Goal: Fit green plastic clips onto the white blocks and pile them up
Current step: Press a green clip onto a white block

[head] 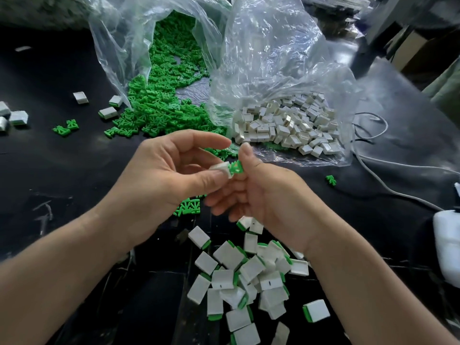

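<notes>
Black table, two clear bags spilling green clips and white blocks, my left hand pinches a white block, my right hand pinches a green clip against its end, above the fitted pile.

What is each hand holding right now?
The left hand pinches a white block.
The right hand pinches a green clip.
</notes>
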Tool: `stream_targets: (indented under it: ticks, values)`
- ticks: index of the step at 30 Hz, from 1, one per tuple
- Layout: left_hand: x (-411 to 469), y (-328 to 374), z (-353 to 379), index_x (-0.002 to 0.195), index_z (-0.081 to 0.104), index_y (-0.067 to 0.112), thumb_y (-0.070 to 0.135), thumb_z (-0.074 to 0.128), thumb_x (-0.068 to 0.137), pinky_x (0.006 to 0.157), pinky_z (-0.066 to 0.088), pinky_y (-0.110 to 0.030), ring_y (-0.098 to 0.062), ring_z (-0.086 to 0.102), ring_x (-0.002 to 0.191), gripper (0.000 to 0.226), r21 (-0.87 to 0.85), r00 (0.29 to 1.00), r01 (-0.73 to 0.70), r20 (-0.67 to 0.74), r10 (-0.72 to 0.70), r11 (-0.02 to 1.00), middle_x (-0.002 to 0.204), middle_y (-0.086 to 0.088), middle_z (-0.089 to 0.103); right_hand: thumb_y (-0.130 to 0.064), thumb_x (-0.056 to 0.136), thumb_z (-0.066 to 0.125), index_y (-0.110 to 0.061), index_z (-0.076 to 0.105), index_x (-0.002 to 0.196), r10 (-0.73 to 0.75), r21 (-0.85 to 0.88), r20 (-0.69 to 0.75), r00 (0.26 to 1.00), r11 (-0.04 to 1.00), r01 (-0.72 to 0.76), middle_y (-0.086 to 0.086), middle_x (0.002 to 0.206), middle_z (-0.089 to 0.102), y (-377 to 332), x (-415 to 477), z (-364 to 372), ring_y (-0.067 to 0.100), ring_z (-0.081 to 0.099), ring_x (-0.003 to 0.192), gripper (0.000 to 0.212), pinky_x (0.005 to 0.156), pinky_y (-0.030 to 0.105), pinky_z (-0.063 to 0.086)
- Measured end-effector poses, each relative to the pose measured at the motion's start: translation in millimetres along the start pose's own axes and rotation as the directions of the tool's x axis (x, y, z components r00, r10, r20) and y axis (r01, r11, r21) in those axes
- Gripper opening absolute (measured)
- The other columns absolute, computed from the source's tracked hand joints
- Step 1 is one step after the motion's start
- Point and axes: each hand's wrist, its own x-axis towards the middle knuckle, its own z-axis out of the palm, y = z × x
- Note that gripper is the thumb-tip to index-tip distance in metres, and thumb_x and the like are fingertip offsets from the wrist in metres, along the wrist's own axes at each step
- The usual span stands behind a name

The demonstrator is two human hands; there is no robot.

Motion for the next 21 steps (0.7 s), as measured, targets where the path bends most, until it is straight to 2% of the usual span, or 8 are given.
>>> stream_targets:
  ticks: [2, 5, 11, 15, 16, 18, 19, 21]
  values:
    - [-0.1, 0.8, 0.6, 0.086, 0.069, 0.021, 0.020, 0.070, 0.050, 0.054, 0.051, -0.016, -0.008, 0.061, 0.058, 0.035, -0.032, 1.000, -0.012, -0.010, 0.012, 0.999, 0.066, 0.001, 0.068, -0.059, 0.068, 0.030, -0.008, 0.059, 0.076, 0.021, 0.160, 0.083, 0.996, 0.987, -0.034, 0.002, 0.069, 0.062, -0.3, 1.2, 6.1, 0.013, 0.057, 0.063, 0.059, 0.058, 0.023, 0.043]
    - [-0.7, 2.0, 1.0, 0.085, 0.068, 0.019, 0.017, 0.069, 0.052, 0.051, 0.050, -0.016, -0.009, 0.060, 0.054, 0.033, -0.056, 0.999, -0.044, -0.021, 0.043, 0.997, 0.063, 0.002, 0.068, -0.058, 0.068, 0.033, -0.009, 0.055, 0.073, 0.009, 0.316, 0.112, 0.994, 0.948, -0.044, 0.000, 0.064, 0.056, -1.9, 0.4, 9.3, 0.010, 0.052, 0.058, 0.054, 0.055, 0.022, 0.043]
    - [-5.1, 2.9, 7.0, 0.088, 0.067, 0.015, 0.012, 0.067, 0.056, 0.051, 0.053, -0.020, -0.020, 0.059, 0.056, 0.032, -0.010, 0.992, -0.127, -0.027, 0.126, 0.992, 0.069, -0.002, 0.069, -0.054, 0.069, 0.038, -0.010, 0.052, 0.070, -0.002, 0.339, 0.071, 0.998, 0.941, -0.022, 0.000, 0.058, 0.051, 0.9, 0.7, 13.2, 0.010, 0.048, 0.051, 0.046, 0.052, 0.021, 0.042]
    - [-4.1, 2.4, 4.3, 0.082, 0.068, 0.013, 0.013, 0.070, 0.052, 0.047, 0.052, -0.023, -0.023, 0.057, 0.053, 0.030, -0.030, 0.996, -0.089, -0.018, 0.088, 0.996, 0.065, -0.006, 0.067, -0.056, 0.070, 0.036, -0.008, 0.052, 0.073, 0.017, 0.345, 0.114, 0.993, 0.937, -0.055, 0.000, 0.060, 0.051, 1.4, -0.1, 14.2, 0.010, 0.047, 0.054, 0.051, 0.055, 0.022, 0.041]
    - [-3.8, 2.4, 3.2, 0.082, 0.069, 0.014, 0.012, 0.074, 0.049, 0.046, 0.051, -0.023, -0.023, 0.056, 0.052, 0.033, -0.031, 0.997, -0.080, -0.012, 0.080, 0.996, 0.064, -0.006, 0.067, -0.058, 0.070, 0.033, -0.005, 0.053, 0.078, 0.024, 0.346, 0.142, 0.990, 0.936, -0.072, 0.000, 0.060, 0.051, 1.1, -0.5, 14.7, 0.010, 0.047, 0.054, 0.057, 0.055, 0.022, 0.041]
    - [-3.4, 2.5, 1.5, 0.083, 0.071, 0.014, 0.004, 0.080, 0.049, 0.044, 0.050, -0.022, -0.019, 0.057, 0.048, 0.037, -0.029, 0.997, -0.072, 0.015, 0.073, 0.997, 0.065, -0.005, 0.067, -0.060, 0.072, 0.029, 0.007, 0.053, 0.104, 0.035, 0.340, 0.175, 0.984, 0.936, -0.094, -0.001, 0.059, 0.049, 0.6, 0.2, 16.2, 0.010, 0.044, 0.054, 0.078, 0.056, 0.023, 0.039]
    - [-3.1, 2.2, 0.8, 0.084, 0.071, 0.014, 0.004, 0.075, 0.054, 0.045, 0.049, -0.022, -0.016, 0.057, 0.047, 0.032, -0.033, 0.997, -0.069, 0.023, 0.070, 0.997, 0.066, -0.004, 0.066, -0.060, 0.074, 0.028, 0.014, 0.047, 0.118, 0.038, 0.337, 0.176, 0.984, 0.936, -0.097, -0.001, 0.059, 0.047, 0.8, 0.6, 16.8, 0.010, 0.043, 0.054, 0.088, 0.056, 0.023, 0.037]
    - [-2.8, 1.1, -0.6, 0.087, 0.070, 0.015, 0.005, 0.068, 0.059, 0.045, 0.050, -0.022, -0.015, 0.058, 0.046, 0.029, -0.034, 0.998, -0.065, 0.020, 0.066, 0.997, 0.067, -0.004, 0.066, -0.061, 0.072, 0.028, 0.016, 0.035, 0.128, 0.031, 0.333, 0.167, 0.985, 0.939, -0.086, 0.000, 0.060, 0.045, 1.8, 1.9, 17.8, 0.011, 0.041, 0.054, 0.095, 0.055, 0.023, 0.035]
